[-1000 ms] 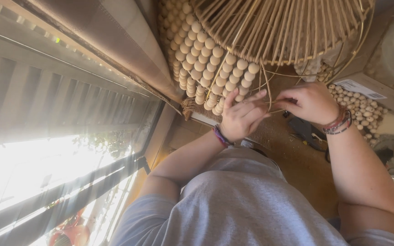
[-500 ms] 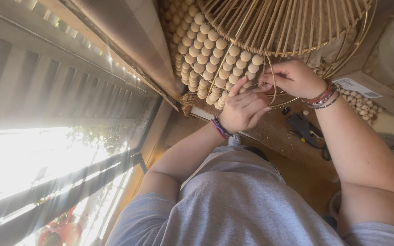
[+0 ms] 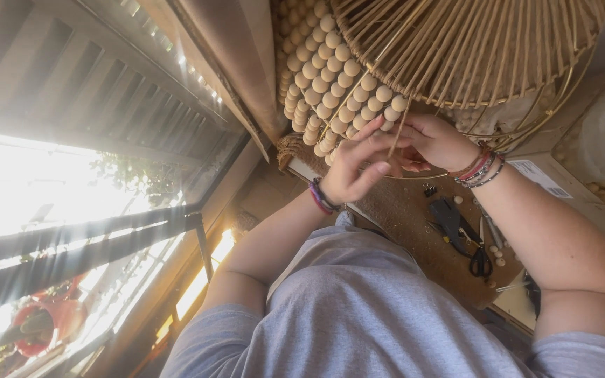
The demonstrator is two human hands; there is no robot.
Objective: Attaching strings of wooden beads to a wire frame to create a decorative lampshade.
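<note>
- Both hands now right up against the bottom rows of beads (image 3: 344, 105). A second ago, sitting a bit lower, off the shade (image 3: 470, 49).
- Left hand (image 3: 355, 164): fingers stretched out long now, tips reaching toward the right hand. Curled up tighter a second ago. Not clamped on anything visible, more like steadying.
- Right hand (image 3: 435, 140): fingers curled in, pinching what looks like a thin strand (image 3: 400, 129) that runs up to the last beads. Same sort of pinch as half a second ago, just higher.
- Can't tell whether there's a bead between the fingertips, too hidden.
- Shade up top, ribs fanning out, beads packed on the near-left side and bare ribs to the right.
- Guessing the strand is getting worked at the edge of the beaded patch, so that row looks like the one in hand, with lots of bare ribs left.
- Pliers (image 3: 456, 217), scissors (image 3: 481, 262) and a few loose beads (image 3: 495, 252) lying on the brown table (image 3: 400, 210) below the right wrist, same spots as before, untouched.
</note>
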